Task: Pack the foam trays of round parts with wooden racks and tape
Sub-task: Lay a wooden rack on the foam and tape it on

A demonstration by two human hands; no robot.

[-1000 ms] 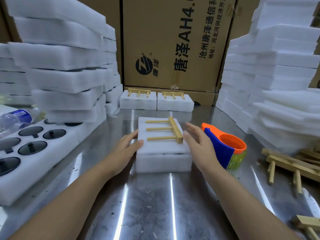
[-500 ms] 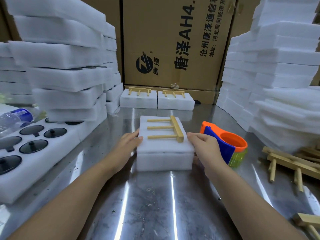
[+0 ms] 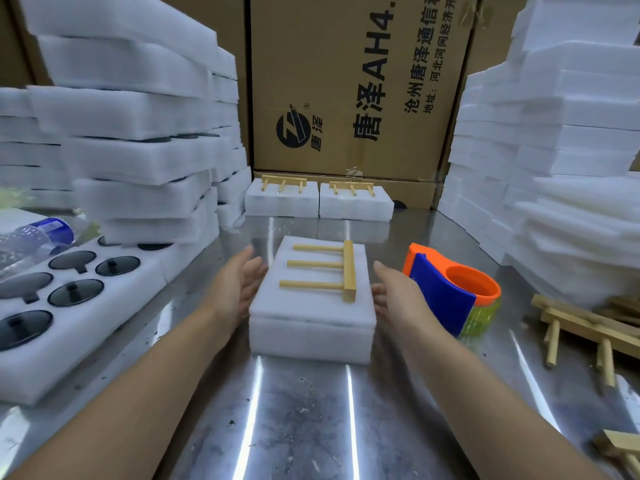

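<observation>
A comb-shaped wooden rack (image 3: 332,271), three round pegs on a square bar, lies flat on two stacked blocks of soft white foam (image 3: 311,327) at the middle of the scuffed, shiny steel desk (image 3: 304,417). The stack hides its contents. The left hand (image 3: 239,285) and right hand (image 3: 394,296) flank it with fingers straight, gripping nothing; I cannot tell whether they touch it.

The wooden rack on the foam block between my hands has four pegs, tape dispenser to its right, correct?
No: the head view shows three pegs on the wooden rack, not four. It does lie on the foam block between the left hand and right hand, tape dispenser to the right.
</observation>
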